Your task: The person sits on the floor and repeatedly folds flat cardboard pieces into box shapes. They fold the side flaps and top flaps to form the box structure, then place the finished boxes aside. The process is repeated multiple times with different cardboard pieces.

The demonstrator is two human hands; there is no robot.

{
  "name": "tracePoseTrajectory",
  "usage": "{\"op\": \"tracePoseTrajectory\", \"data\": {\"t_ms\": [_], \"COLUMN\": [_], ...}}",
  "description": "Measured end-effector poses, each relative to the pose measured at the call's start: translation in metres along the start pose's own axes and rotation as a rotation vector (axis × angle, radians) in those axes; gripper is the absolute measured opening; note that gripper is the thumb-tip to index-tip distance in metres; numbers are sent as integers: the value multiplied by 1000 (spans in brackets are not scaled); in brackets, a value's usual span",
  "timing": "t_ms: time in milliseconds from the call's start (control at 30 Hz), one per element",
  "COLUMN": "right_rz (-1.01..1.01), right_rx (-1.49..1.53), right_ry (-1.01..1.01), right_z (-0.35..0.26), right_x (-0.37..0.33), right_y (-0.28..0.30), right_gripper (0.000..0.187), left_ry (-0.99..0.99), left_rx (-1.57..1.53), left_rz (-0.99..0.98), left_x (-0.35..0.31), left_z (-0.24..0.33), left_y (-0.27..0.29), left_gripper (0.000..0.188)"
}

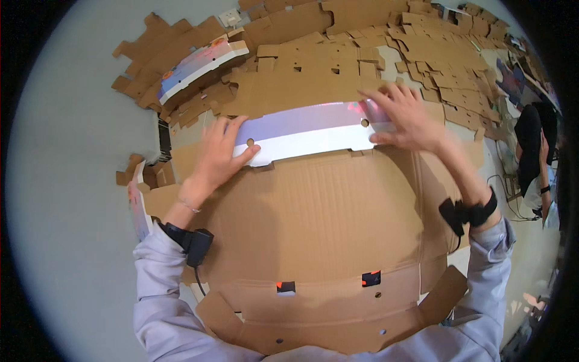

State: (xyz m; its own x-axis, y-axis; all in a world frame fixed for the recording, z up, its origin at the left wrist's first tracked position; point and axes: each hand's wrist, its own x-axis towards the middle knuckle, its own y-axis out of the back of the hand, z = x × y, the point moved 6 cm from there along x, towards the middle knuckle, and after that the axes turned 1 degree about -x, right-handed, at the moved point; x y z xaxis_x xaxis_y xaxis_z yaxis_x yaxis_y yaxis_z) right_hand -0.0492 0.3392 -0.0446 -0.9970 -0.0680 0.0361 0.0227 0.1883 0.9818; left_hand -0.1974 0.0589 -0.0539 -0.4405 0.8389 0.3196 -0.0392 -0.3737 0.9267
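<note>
A large unfolded cardboard box (319, 211) lies in front of me, brown inner side up. Its far edge is folded up into a printed flap (301, 130), purple with a white band and two round holes. My left hand (218, 151) grips the flap's left end, thumb on the white face and fingers over the top edge. At the other end my right hand (410, 117) holds it in the same way, fingertips on the pink-printed part. The near panel has two slots and small round holes, and its side flaps are bent up.
Flat brown cardboard blanks (313, 66) are piled beyond the box, spreading to the far right. A partly folded printed carton (202, 66) rests at the far left, another (140, 202) at the left. A person in dark clothing (531, 151) is at the right edge, near cables.
</note>
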Motion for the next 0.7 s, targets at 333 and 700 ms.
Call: {"op": "tracePoseTrajectory", "data": {"t_ms": [333,700], "right_rz": [-143,461], "right_rx": [-165,-244], "right_ry": [169,276], "right_z": [-37,-87], "right_x": [8,-57], "right_y": [19,4], "right_gripper": [39,27], "left_ry": [-74,-120], "left_rx": [101,224], "left_rz": [-144,113], "left_x": [15,-73], "left_z": [45,88], "left_y": [35,26], "left_gripper": [37,54]}}
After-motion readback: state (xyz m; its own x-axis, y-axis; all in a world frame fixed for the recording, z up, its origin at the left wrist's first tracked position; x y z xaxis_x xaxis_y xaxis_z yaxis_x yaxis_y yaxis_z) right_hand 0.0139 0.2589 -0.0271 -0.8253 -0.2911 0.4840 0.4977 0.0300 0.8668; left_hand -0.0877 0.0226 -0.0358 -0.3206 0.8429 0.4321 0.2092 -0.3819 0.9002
